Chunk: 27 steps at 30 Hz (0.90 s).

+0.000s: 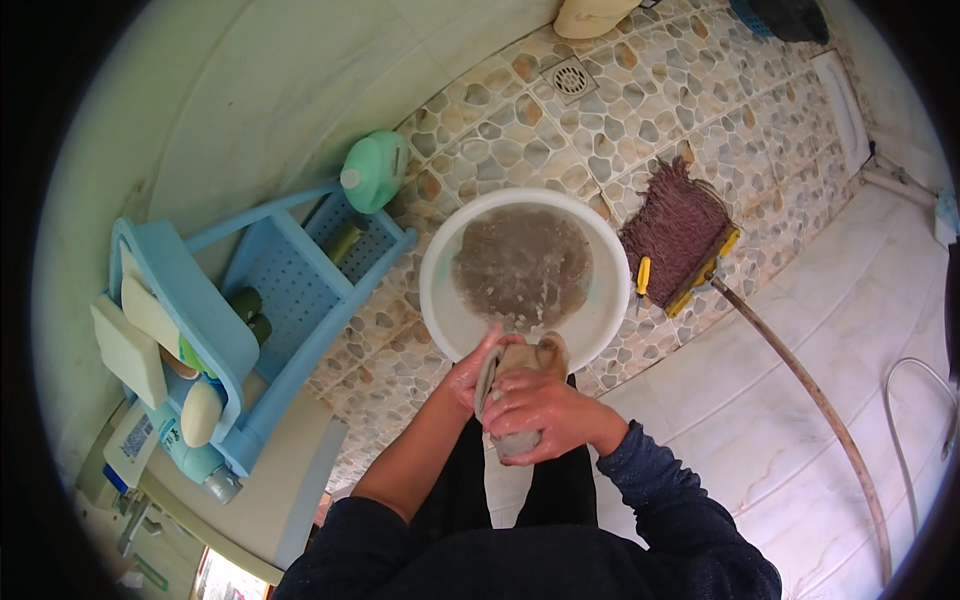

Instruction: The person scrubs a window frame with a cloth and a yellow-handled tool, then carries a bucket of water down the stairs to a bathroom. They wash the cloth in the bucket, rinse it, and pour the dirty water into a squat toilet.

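A wet tan shoe point(519, 358) with a greyish sole edge is held just above the near rim of a white round basin point(616, 300). My left hand point(469, 379) grips it from the left, along the sole edge. Across the top of the shoe lies my right hand point(544, 412), its fingers curled around it. Both hands are wet. A pale grey part point(519, 444) shows below my right fingers; whether it belongs to the shoe is unclear. Murky grey-brown water point(525, 262) with light streaks and froth fills the bottom of the basin.
Right of the basin lie a purple string mop point(675, 232) and a yellow-handled screwdriver point(643, 276). To the left stands a blue plastic rack point(292, 259) with bottles, and a green jug point(379, 171) at its end. A floor drain point(570, 79) lies beyond.
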Available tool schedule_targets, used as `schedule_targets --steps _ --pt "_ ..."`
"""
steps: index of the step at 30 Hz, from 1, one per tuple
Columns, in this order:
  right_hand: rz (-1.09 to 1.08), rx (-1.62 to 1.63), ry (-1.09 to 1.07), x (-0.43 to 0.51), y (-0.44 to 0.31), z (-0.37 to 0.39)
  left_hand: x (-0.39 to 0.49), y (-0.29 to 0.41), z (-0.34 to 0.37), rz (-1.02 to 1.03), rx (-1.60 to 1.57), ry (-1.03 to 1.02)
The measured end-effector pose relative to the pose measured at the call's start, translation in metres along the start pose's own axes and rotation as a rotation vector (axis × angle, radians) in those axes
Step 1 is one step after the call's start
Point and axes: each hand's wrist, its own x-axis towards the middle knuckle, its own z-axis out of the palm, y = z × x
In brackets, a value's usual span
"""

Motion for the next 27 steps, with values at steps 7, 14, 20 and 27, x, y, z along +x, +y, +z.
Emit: schedule_targets --steps 7,14,20,27 --pt "0.107 0.428 0.779 -0.041 0.025 0.008 0.005 -0.020 0.013 0.383 -0.179 0.115" --pt "0.654 1.130 1.208 -0.036 0.068 0.011 0.001 -0.026 0.057 1.097 0.656 0.163" --pt "0.903 1.356 0.705 -0.024 0.077 -0.012 -0.002 -0.024 0.100 1.421 1.411 0.126" --pt "1.148 1.025 0.409 -0.037 0.111 -0.010 0.014 -0.017 0.088 1.276 1.728 0.290"
